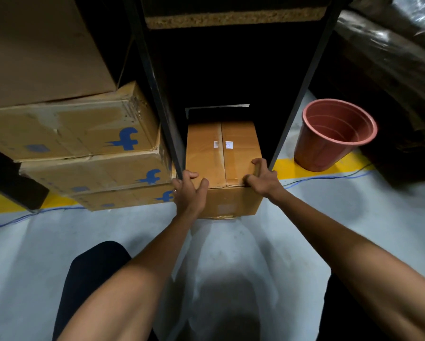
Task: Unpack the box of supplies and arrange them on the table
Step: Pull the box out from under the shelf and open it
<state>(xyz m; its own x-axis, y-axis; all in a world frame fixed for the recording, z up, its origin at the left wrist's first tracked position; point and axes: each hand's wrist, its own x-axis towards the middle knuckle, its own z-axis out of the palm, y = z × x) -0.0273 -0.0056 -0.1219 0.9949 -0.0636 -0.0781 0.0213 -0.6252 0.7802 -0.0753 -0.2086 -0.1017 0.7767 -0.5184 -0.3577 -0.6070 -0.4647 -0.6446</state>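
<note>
a closed cardboard box (222, 158) sits on the grey floor (317, 217), partly under the bottom of a dark metal rack (157, 77), between the rack's two front posts. its top flaps meet along a taped middle seam, with two small white labels near that seam. the left hand (188, 190) grips the near left corner of the box, fingers curled over the top edge and thumb on the top face. the right hand (261, 177) grips the near right corner of the box, fingers wrapped onto its top and right edge. both bare forearms reach forward from the bottom of the view. left of the box, a stack of cardboard cartons (83, 153) with blue logos stands beside the rack post. right of the box, beyond the other post, a pink plastic pot (334, 136) leans on the floor over a yellow floor stripe (290, 168). a thin blue cable (329, 178) runs along the floor near that stripe.
</note>
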